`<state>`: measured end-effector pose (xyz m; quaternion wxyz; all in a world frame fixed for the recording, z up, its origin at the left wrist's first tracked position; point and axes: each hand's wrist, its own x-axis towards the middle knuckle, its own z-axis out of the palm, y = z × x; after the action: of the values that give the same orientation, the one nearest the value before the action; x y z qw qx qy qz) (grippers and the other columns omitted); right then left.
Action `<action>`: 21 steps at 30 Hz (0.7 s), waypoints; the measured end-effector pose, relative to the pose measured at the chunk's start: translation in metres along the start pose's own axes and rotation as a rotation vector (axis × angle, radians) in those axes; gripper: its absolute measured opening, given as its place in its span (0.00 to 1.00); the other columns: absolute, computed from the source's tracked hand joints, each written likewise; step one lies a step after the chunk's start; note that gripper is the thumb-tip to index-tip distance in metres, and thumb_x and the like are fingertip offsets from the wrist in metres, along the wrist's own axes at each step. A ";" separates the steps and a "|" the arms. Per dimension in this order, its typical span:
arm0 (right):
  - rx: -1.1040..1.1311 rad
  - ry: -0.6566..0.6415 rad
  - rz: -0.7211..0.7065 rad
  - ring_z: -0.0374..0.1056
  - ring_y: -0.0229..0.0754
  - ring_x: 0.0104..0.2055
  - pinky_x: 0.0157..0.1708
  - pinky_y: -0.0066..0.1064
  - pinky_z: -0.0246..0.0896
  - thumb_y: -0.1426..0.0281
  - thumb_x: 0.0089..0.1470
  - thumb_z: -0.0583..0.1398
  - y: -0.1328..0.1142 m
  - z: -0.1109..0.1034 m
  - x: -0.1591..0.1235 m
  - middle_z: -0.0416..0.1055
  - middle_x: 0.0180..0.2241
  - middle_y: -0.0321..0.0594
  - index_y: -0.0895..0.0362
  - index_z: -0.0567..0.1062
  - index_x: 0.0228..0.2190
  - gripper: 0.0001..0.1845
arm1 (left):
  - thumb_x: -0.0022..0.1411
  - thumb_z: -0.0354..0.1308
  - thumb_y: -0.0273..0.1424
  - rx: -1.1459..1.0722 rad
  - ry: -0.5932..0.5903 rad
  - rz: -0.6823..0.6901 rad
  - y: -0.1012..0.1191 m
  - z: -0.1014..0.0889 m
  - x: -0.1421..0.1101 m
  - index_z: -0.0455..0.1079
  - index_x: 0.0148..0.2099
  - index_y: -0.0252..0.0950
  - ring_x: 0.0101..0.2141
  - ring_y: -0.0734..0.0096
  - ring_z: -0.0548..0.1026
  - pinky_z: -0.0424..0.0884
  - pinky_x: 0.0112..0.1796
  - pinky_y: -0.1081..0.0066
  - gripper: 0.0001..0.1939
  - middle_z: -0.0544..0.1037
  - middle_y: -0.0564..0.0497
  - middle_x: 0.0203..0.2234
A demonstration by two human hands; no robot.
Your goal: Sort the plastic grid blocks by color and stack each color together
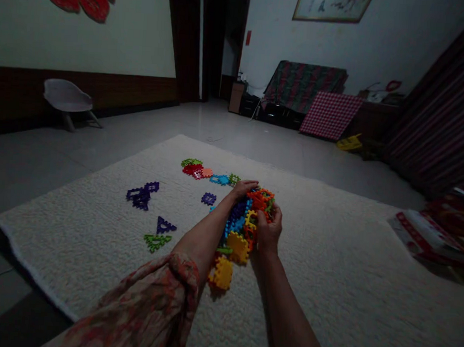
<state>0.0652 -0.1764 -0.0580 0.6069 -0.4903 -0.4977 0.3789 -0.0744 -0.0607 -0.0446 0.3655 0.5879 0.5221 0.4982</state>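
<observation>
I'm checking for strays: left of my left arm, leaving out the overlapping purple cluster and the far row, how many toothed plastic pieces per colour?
Purple: 2 (purple toothed plastic square, purple toothed plastic triangle)
Green: 1 (green toothed plastic triangle)
Total: 3, leaving out a blue plastic bit beside the left forearm, too hidden to count.

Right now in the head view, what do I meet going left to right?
Pale chair → purple piece cluster → purple triangle → lone purple square → left hand → right hand → yellow object → striped curtain

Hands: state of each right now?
Left hand: at far end of toy pile; grip unclear.
Right hand: curled against the toy pile's right side; grip unclear.
</observation>
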 end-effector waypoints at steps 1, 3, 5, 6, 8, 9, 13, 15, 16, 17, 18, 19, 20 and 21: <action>0.001 0.018 -0.001 0.73 0.49 0.49 0.49 0.44 0.69 0.59 0.46 0.60 0.000 -0.013 0.003 0.73 0.51 0.51 0.58 0.66 0.55 0.35 | 0.58 0.60 0.40 -0.008 0.014 -0.031 0.005 0.013 0.002 0.78 0.52 0.33 0.46 0.58 0.79 0.74 0.51 0.59 0.23 0.82 0.39 0.45; -0.044 0.052 -0.026 0.73 0.48 0.48 0.49 0.43 0.69 0.59 0.46 0.60 0.001 -0.038 0.007 0.75 0.49 0.49 0.57 0.69 0.53 0.32 | 0.59 0.60 0.37 0.000 0.021 -0.065 0.015 0.031 0.003 0.78 0.53 0.33 0.44 0.60 0.80 0.73 0.50 0.62 0.22 0.83 0.40 0.43; -0.169 0.083 -0.061 0.73 0.48 0.47 0.50 0.45 0.69 0.59 0.46 0.60 0.002 -0.066 0.011 0.76 0.47 0.48 0.57 0.72 0.51 0.30 | 0.59 0.60 0.34 0.065 0.002 -0.054 0.027 0.036 0.001 0.79 0.53 0.34 0.43 0.60 0.79 0.73 0.50 0.64 0.20 0.84 0.43 0.41; -0.262 0.087 -0.086 0.73 0.49 0.47 0.50 0.46 0.68 0.58 0.47 0.59 0.002 -0.079 0.013 0.77 0.46 0.48 0.57 0.74 0.49 0.29 | 0.58 0.60 0.33 0.114 -0.009 -0.035 0.033 0.033 -0.002 0.79 0.52 0.35 0.43 0.60 0.80 0.73 0.50 0.64 0.20 0.84 0.44 0.40; -0.459 0.087 -0.221 0.72 0.51 0.50 0.54 0.48 0.65 0.58 0.47 0.59 0.002 -0.106 0.016 0.76 0.48 0.50 0.56 0.77 0.44 0.24 | 0.58 0.60 0.31 0.206 -0.009 0.012 0.042 0.018 -0.008 0.79 0.53 0.37 0.43 0.60 0.80 0.73 0.50 0.64 0.20 0.84 0.45 0.40; -0.534 0.108 -0.302 0.70 0.53 0.53 0.57 0.49 0.63 0.57 0.47 0.58 0.003 -0.118 0.017 0.75 0.50 0.52 0.56 0.79 0.40 0.22 | 0.58 0.60 0.31 0.237 0.009 0.027 0.045 0.005 -0.011 0.79 0.53 0.37 0.42 0.60 0.80 0.73 0.49 0.64 0.20 0.84 0.45 0.41; -0.597 0.195 -0.332 0.68 0.56 0.56 0.57 0.51 0.61 0.57 0.49 0.56 0.010 -0.151 0.018 0.74 0.53 0.53 0.57 0.80 0.39 0.23 | 0.60 0.57 0.29 0.334 0.175 0.016 0.045 -0.075 -0.032 0.80 0.52 0.34 0.43 0.60 0.80 0.72 0.50 0.64 0.19 0.83 0.43 0.43; -0.548 0.230 -0.145 0.73 0.56 0.49 0.50 0.49 0.66 0.57 0.49 0.56 0.016 -0.157 0.018 0.77 0.48 0.52 0.57 0.81 0.41 0.24 | 0.60 0.56 0.29 0.392 0.284 -0.009 0.039 -0.128 -0.050 0.80 0.50 0.33 0.44 0.60 0.80 0.72 0.50 0.65 0.18 0.83 0.44 0.44; -0.537 0.251 -0.067 0.74 0.55 0.45 0.47 0.48 0.68 0.57 0.49 0.57 0.019 -0.158 0.018 0.78 0.45 0.52 0.57 0.81 0.43 0.25 | 0.59 0.56 0.29 0.414 0.352 -0.023 0.035 -0.156 -0.061 0.80 0.49 0.34 0.46 0.60 0.79 0.72 0.50 0.66 0.18 0.83 0.45 0.44; -0.543 0.261 -0.015 0.74 0.55 0.42 0.44 0.48 0.68 0.57 0.49 0.57 0.021 -0.158 0.018 0.79 0.42 0.51 0.57 0.81 0.44 0.25 | 0.59 0.56 0.30 0.431 0.418 -0.045 0.030 -0.183 -0.074 0.80 0.49 0.36 0.47 0.60 0.79 0.71 0.51 0.67 0.18 0.83 0.47 0.45; -0.562 0.263 0.010 0.75 0.55 0.40 0.43 0.48 0.68 0.57 0.49 0.58 0.022 -0.157 0.018 0.79 0.40 0.50 0.57 0.81 0.44 0.25 | 0.59 0.57 0.31 0.446 0.503 -0.080 0.025 -0.209 -0.087 0.80 0.49 0.37 0.49 0.60 0.78 0.70 0.52 0.67 0.17 0.83 0.48 0.46; -0.587 0.253 0.017 0.75 0.56 0.40 0.43 0.48 0.68 0.57 0.49 0.58 0.023 -0.156 0.018 0.79 0.39 0.50 0.56 0.82 0.43 0.25 | 0.59 0.57 0.31 0.479 0.589 -0.146 0.018 -0.233 -0.102 0.80 0.48 0.38 0.49 0.60 0.78 0.70 0.52 0.68 0.17 0.83 0.49 0.46; -0.614 0.238 0.015 0.74 0.56 0.40 0.43 0.48 0.67 0.57 0.49 0.58 0.024 -0.154 0.017 0.79 0.38 0.50 0.55 0.83 0.42 0.23 | 0.59 0.57 0.31 0.519 0.666 -0.230 0.011 -0.253 -0.118 0.80 0.48 0.38 0.50 0.60 0.77 0.69 0.52 0.69 0.16 0.83 0.49 0.45; -0.637 0.225 0.010 0.74 0.56 0.40 0.43 0.47 0.67 0.58 0.48 0.59 0.026 -0.154 0.017 0.80 0.38 0.51 0.54 0.83 0.40 0.22 | 0.60 0.57 0.31 0.554 0.728 -0.323 0.004 -0.271 -0.133 0.79 0.48 0.38 0.50 0.60 0.77 0.69 0.52 0.69 0.16 0.83 0.49 0.45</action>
<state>0.2195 -0.1874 -0.0828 0.4722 -0.6966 -0.5186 0.1510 -0.3299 -0.2156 -0.0040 0.0614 0.3619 0.8136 0.4510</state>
